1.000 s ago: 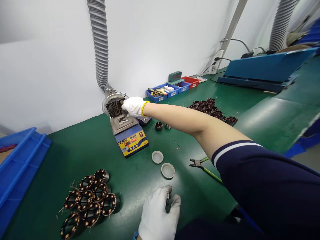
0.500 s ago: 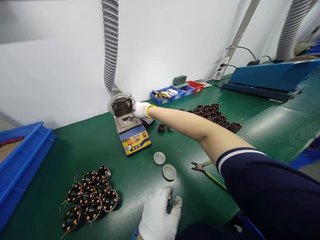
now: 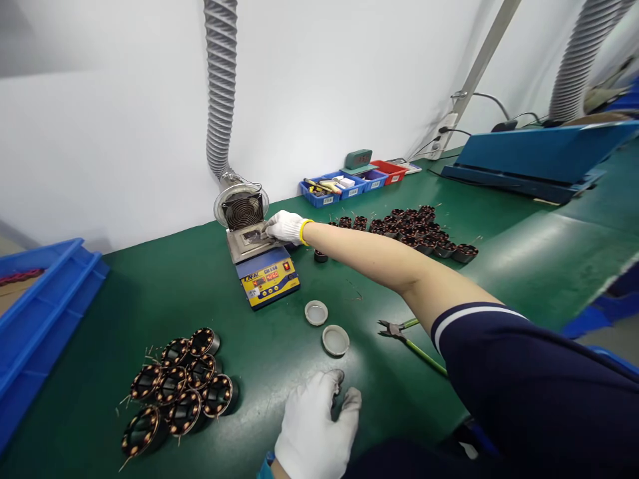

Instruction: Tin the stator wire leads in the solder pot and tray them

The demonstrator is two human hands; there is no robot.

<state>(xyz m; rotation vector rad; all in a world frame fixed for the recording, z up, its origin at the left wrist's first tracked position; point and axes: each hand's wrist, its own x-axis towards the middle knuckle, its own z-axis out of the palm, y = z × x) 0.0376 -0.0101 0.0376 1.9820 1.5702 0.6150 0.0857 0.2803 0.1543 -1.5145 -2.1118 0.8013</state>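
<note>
Over the molten-metal well of a yellow and blue solder pot, my gloved right hand has its fingers pinched together at the well's right edge. Whatever sits between those fingertips is too small to make out. My left hand, in a white glove with darkened fingertips, rests near the front of the bench, its thumb apart from the fingers and nothing between them. Just beyond it lie two shallow round dishes, a nearer one and a farther one. Several copper-wound stators stand grouped to the left.
Green-handled cutters lie open under my right arm. More stators crowd the bench behind that arm. A blue crate borders the left side. Small parts bins line the wall, and a ribbed exhaust hose hangs above the pot.
My right hand has shifted slightly right and down at the well. More of the rear stators show past my arm. My left hand keeps its pose; the view has moved a little.
</note>
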